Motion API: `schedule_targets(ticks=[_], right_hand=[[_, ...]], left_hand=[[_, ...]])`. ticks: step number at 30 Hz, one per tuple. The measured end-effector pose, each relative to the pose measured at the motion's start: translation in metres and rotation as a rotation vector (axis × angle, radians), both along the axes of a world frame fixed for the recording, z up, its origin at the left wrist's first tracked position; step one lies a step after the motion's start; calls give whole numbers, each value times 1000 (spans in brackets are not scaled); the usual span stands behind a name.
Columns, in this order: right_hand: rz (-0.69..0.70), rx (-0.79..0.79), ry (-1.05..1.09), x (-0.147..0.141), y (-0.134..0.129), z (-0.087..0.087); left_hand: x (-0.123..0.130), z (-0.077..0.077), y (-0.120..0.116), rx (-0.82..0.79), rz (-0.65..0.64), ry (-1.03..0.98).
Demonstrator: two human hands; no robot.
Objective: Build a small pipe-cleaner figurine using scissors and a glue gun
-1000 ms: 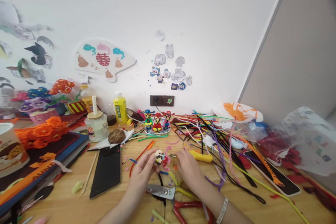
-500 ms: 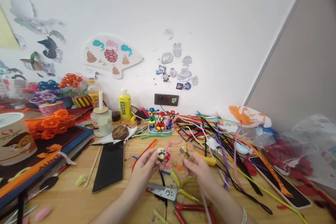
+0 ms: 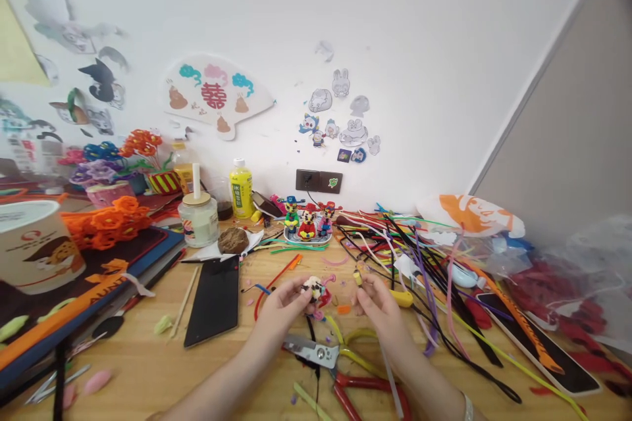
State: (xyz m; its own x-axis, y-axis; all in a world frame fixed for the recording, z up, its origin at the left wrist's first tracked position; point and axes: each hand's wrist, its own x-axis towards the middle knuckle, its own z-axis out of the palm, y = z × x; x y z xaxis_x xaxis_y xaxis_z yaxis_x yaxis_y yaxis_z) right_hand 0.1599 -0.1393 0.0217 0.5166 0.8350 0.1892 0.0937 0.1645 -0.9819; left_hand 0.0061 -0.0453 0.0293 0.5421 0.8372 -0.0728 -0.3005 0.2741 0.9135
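Observation:
In my left hand I pinch a small doll figure, pale with black spots and with red and pink curled pieces on its right side. Across a short gap, my right hand is closed on a small yellow object that looks like a lighter; the fingers hide most of it. Below the hands lie scissors with yellow handles and red-handled pliers or cutters, partly covered by my right forearm. Three similar finished figures stand on a small tray behind.
Bundled pipe cleaners spread to the right, beside a phone. A dark phone or tablet lies left, near a diffuser jar, a yellow bottle and a paper cup. A wall rises behind.
The view has shifted slightly, so everything sits a little further right. The yellow object in my right hand has turned more upright. The doll figure stays in my left hand.

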Motion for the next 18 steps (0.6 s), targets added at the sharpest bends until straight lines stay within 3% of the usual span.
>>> schedule_targets(ticks=[8,14,16,18], right_hand=[[32,-25,-109,-4,0,-7],[44,-8,-290,-11,-9,20],[128,-40,-374,-14,-23,33],[386,-106,-460,-17,-47,43]], left_hand=[[-1,4,-5,47,10,10],[-1,5,-5,70,46,7],[0,0,-2,78,66,8],[0,-5,2,86,79,9]])
